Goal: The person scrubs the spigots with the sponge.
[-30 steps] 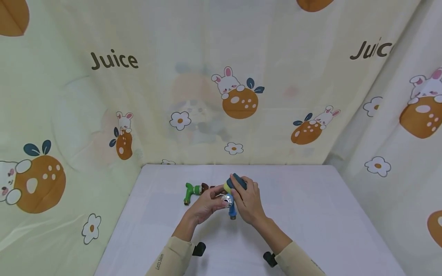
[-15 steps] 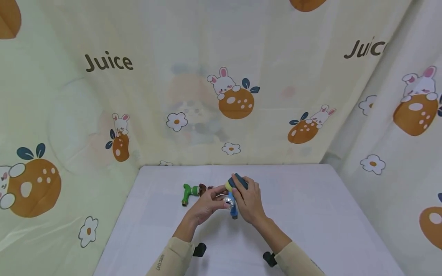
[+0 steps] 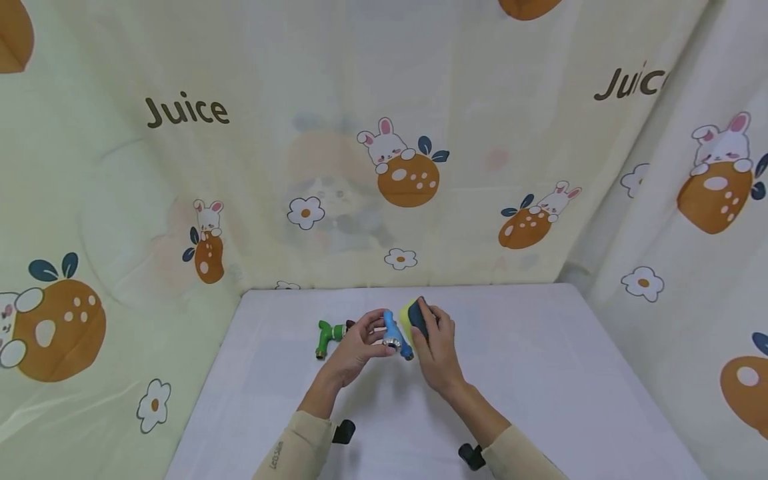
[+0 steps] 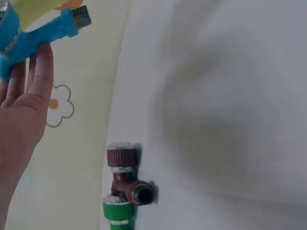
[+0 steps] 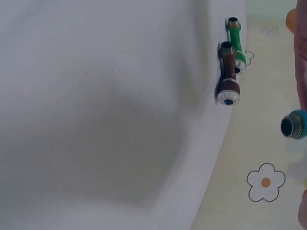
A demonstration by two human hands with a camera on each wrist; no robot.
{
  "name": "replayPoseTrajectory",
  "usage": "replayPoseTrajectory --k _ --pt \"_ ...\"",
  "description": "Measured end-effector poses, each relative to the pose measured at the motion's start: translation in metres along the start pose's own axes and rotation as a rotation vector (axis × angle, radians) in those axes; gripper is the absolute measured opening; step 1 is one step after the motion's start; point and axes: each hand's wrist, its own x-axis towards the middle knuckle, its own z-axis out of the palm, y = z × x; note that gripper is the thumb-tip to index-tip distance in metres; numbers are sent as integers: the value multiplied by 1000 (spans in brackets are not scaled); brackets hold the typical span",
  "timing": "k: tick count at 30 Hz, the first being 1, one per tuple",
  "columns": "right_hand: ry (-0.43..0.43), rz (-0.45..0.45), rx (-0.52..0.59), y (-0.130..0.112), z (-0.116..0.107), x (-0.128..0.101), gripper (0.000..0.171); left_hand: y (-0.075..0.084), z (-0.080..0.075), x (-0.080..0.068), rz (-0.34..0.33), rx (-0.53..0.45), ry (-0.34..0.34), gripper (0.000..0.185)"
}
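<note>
My left hand (image 3: 353,352) holds a blue angle valve (image 3: 390,325) above the table, its fingers behind it and the thumb near the silver-ringed knob. In the left wrist view the blue valve (image 4: 43,39) shows a brass threaded outlet. My right hand (image 3: 439,357) grips a sponge (image 3: 418,319), yellow on one side and dark blue on the other. Its yellow face is turned to the valve; whether they touch I cannot tell. Only the valve's threaded end (image 5: 293,125) shows in the right wrist view, at the right edge.
A green valve (image 3: 325,339) lies on the white table (image 3: 540,373) left of my hands. Beside it lies a brown valve (image 4: 123,181), mostly hidden by my left hand in the head view. A patterned curtain (image 3: 300,167) rises behind the table's back edge.
My left hand has turned the blue valve, so its body now points up and its knob faces me. The sponge has moved off the valve's top to its right side.
</note>
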Motion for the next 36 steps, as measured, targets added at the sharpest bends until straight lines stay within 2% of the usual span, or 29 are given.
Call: replayPoseTrajectory --k 3,6,9,12,18,24,36 --pt "-17 -115 40 -5 0 -5 57 1 -2 2 23 -13 54 87" --pt "-19 -216 39 -9 2 -10 55 1 -2 3 38 -15 73 89" --pt "-17 -239 23 -10 5 -12 54 1 -2 3 47 -15 74 88" --pt "-19 -199 20 -13 7 -11 52 1 -1 2 65 3 74 87" --pt "-47 -59 29 -16 9 -5 49 4 2 1 94 105 75 92" --pt "-58 -15 9 -17 12 0 49 6 2 -1 90 158 86 96" --pt "-58 90 -67 -20 17 8 49 2 2 -2 70 190 76 93"
